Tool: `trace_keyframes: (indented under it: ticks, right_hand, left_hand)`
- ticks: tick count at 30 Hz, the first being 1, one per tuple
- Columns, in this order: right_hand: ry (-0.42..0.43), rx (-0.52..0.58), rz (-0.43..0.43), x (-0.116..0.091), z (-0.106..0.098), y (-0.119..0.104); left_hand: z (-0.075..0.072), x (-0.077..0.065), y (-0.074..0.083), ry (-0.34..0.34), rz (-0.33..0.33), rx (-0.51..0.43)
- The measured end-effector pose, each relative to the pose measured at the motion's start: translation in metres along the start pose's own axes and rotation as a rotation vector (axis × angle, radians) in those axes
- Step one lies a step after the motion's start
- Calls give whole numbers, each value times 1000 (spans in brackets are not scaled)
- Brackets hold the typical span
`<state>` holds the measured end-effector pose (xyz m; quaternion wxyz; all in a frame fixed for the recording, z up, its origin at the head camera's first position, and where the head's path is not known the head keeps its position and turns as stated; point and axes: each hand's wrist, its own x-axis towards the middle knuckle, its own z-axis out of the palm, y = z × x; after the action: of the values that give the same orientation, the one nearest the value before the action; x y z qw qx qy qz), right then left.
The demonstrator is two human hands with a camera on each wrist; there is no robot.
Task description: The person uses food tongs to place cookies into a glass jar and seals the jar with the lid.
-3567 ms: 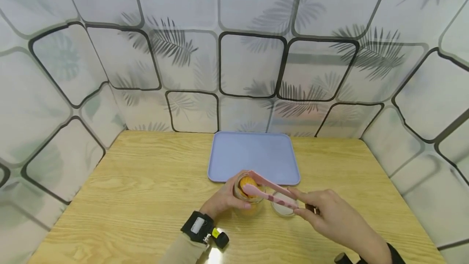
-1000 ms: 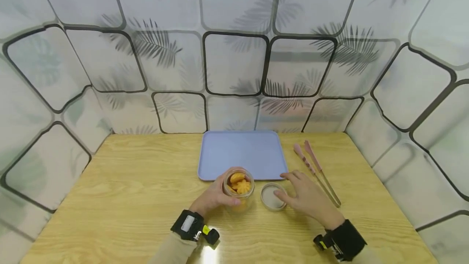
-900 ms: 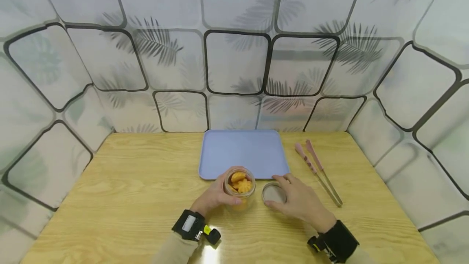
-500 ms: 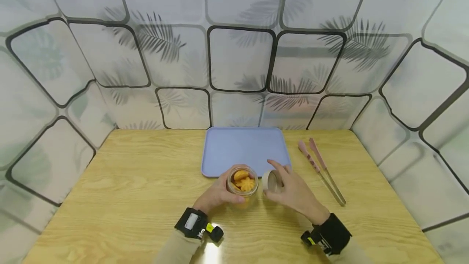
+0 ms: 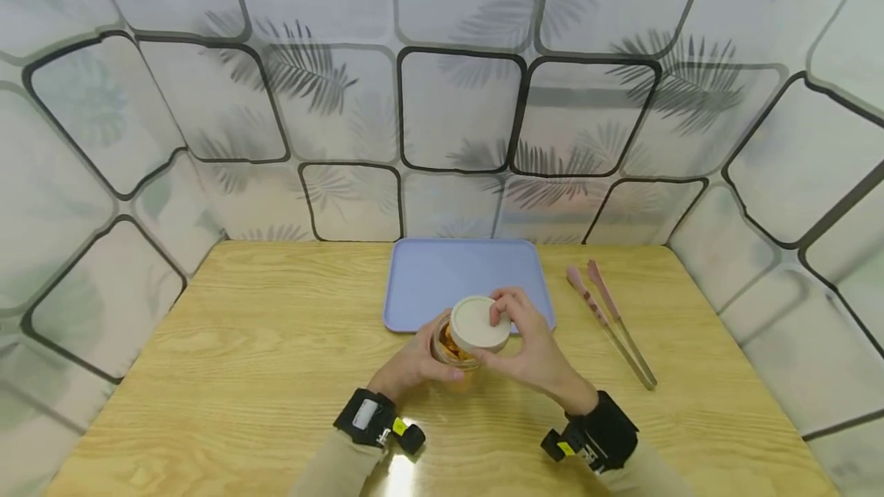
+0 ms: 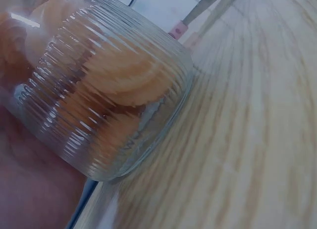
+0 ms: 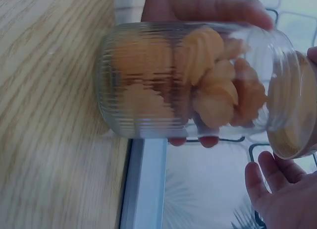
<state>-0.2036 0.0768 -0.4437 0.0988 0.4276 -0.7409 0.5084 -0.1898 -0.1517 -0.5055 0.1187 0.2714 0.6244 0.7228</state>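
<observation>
A ribbed glass jar point(image 7: 183, 80) holding several orange-yellow piped cookies point(image 7: 213, 90) stands on the wooden table. My left hand point(image 5: 413, 365) grips it from the left, fingers wrapped round its side. My right hand point(image 5: 535, 347) holds a cream-coloured round lid point(image 5: 476, 322) by its edge, thumb at the near side and fingers over the top. The lid is tilted over the jar's mouth, covering its right part; cookies show at the left of the opening. In the right wrist view the lid's rim overlaps the jar's mouth.
Behind the jar lies a blue-lilac rectangular tray point(image 5: 463, 274). Tongs with pink tips and metal handles point(image 5: 611, 320) lie on the table point(image 5: 276, 343) to the right. A patterned curtain point(image 5: 456, 106) encloses the table at the back and sides.
The tongs, earlier held in my right hand at the jar, now lie at the right. My right hand has lifted the lid off the table and brought it left over the jar's mouth.
</observation>
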Motion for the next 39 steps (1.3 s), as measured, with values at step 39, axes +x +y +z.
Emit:
trace_keyframes:
  ticks: [39]
  right_hand:
    - [-288,20,-152,18,-8,12]
  left_hand:
    - [-1,-1,2,11,-26,-3]
